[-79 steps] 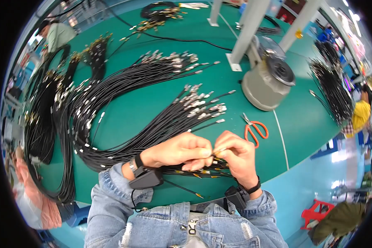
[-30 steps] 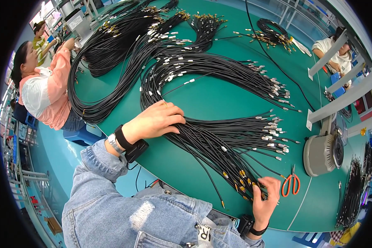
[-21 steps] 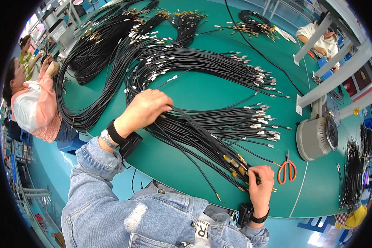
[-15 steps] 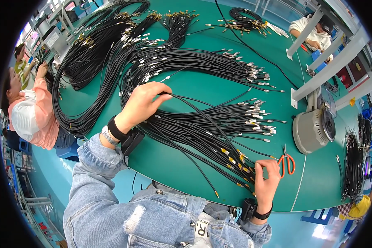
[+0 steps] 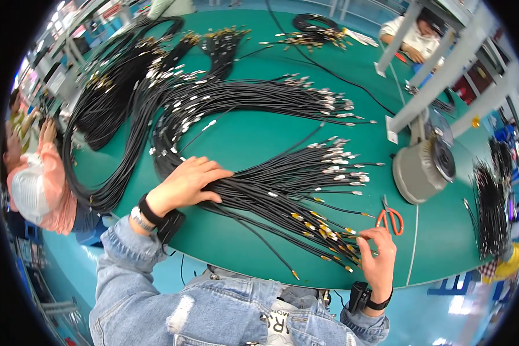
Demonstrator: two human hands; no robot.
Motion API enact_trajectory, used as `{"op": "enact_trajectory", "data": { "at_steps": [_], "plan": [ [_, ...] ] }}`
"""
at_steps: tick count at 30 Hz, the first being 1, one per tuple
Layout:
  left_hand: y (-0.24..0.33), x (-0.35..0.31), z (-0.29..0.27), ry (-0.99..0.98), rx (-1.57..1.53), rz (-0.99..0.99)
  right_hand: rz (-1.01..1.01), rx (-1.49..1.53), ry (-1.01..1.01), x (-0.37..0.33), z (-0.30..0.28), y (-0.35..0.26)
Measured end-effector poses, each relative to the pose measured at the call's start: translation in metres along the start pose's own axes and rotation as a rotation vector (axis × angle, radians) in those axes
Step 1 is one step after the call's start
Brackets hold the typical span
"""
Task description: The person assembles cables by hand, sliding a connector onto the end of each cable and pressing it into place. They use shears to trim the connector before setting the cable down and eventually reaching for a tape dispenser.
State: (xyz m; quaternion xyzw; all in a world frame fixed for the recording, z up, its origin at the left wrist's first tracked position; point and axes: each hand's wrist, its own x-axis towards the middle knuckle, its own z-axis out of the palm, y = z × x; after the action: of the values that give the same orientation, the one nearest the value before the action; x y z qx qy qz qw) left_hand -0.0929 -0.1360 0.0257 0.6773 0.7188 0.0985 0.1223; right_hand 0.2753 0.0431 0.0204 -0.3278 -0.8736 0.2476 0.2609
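A bundle of black cables (image 5: 254,193) with white and yellow labels near its ends lies along the front of the green table. My left hand (image 5: 193,180) rests over the bundle's left part, thumb and fingers spread to either side. At the bundle's right end is a group of yellow-marked cable ends (image 5: 323,230). There my right hand (image 5: 379,254) has its thumb and forefinger closed at the tip of one black cable; the exact contact is partly hidden by the fingers. Red-handled scissors (image 5: 390,219) lie just beyond my right hand.
A curved cable bundle (image 5: 254,92) lies farther back, with larger piles (image 5: 115,86) at the far left. A grey machine (image 5: 419,173) and a metal frame (image 5: 415,104) stand at right. Co-workers sit at left (image 5: 43,179) and far right (image 5: 409,37).
My left hand has let go of the raised cable and come down onto the bundle. That cable now lies lower among the others. My right hand stays by the cable ends; the view has shifted slightly.
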Motion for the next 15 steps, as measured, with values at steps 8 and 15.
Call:
{"op": "enact_trajectory", "data": {
  "at_steps": [8, 15],
  "plan": [
    [0.024, -0.003, 0.004, 0.145, 0.109, 0.145, 0.138, 0.005, 0.102, 0.007, -0.045, 0.015],
    [0.075, 0.049, 0.019, 0.14, -0.074, 0.337, 0.06, 0.045, -0.033, 0.0, -0.022, 0.02]
  ]
}}
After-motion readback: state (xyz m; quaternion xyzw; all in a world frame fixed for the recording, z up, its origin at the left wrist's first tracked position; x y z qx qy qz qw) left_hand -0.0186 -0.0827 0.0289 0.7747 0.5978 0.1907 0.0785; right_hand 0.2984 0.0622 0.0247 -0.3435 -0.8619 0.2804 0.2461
